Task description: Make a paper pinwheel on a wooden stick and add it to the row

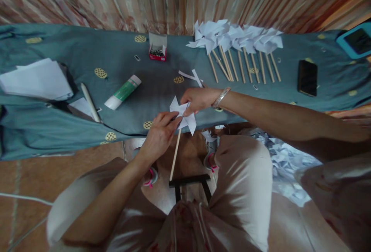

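Observation:
A white paper pinwheel (185, 117) on a thin wooden stick (175, 154) is held over the near edge of the low table. My left hand (159, 135) is closed around the top of the stick, just behind the paper. My right hand (197, 99), with a bracelet at the wrist, pinches the pinwheel's upper blades from above. The stick hangs down between my knees.
On the teal cloth (121, 51) lie a row of finished pinwheels (237, 39) on sticks, a red pin box (157, 52), a glue stick (123, 91), paper strips (191, 76), a paper stack (36, 79), a pen (90, 102), a black phone (307, 77) and a tablet (356, 41). Paper scraps (284, 163) litter the floor.

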Demonstrator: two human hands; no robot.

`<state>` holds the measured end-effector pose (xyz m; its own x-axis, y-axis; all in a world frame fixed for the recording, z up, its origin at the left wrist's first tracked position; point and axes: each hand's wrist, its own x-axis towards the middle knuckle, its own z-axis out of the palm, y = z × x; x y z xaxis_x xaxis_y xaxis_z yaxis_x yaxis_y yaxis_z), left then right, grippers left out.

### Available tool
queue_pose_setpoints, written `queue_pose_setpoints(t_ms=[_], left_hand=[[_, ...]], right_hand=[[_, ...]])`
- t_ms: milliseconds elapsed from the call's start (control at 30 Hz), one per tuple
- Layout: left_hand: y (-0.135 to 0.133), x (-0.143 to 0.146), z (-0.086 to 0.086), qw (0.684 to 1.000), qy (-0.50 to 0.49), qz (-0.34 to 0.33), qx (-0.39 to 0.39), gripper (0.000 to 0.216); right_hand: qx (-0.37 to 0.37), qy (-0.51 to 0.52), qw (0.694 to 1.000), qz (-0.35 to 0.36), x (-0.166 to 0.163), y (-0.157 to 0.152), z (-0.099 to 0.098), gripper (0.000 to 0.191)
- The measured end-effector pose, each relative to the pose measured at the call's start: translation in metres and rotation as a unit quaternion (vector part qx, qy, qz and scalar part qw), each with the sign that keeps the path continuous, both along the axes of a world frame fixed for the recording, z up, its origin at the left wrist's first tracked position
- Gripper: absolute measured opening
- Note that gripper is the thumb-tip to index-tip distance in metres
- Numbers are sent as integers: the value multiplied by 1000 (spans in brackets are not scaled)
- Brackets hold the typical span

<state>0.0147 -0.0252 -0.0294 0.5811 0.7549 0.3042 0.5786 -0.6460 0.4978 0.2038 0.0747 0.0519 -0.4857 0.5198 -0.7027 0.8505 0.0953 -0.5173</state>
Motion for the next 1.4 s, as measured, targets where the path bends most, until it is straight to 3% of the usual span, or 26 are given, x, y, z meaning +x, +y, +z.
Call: queue_pose_setpoints(t_ms=[200,500,900,1133,1400], left_hand=[[2,-1,-2,1000,17,-5,1,35],[3,1,1,1000,25,2,-8,35],[4,0,-1,1000,28,-5,0,36],[4,-1,0,1000,12,-10,1,34],[4,-2,-1,999,20,-18,22,31]], right_hand=[[-16,-12,1000,-3,-2,4,-2,10],[-51,-6,999,-16,-2,10,-6,29],[-41,-20,999,-26,-4,9,-8,19],[-31,-70,996,-49,-16,2,7,8],[7,-103,994,-44,-23,-6,14,17]])
